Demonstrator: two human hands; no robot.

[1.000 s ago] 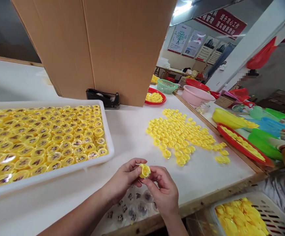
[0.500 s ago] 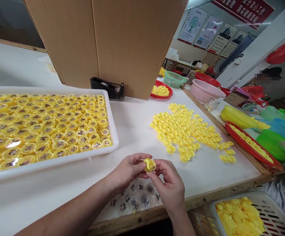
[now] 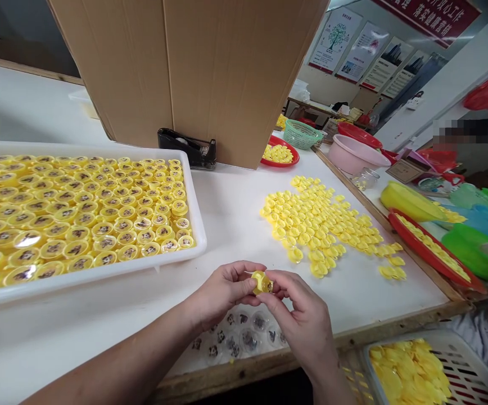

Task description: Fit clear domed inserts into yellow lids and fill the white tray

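Though tilted, yellow cup between fingers.

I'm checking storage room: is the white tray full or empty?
The white tray looks full: closely packed yellow cups with printed tops fill nearly all that shows of it. Its left end is out of view.

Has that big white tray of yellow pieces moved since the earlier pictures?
No. Judged against the cardboard standing behind it, the white tray keeps its place; only the whole view has shifted.
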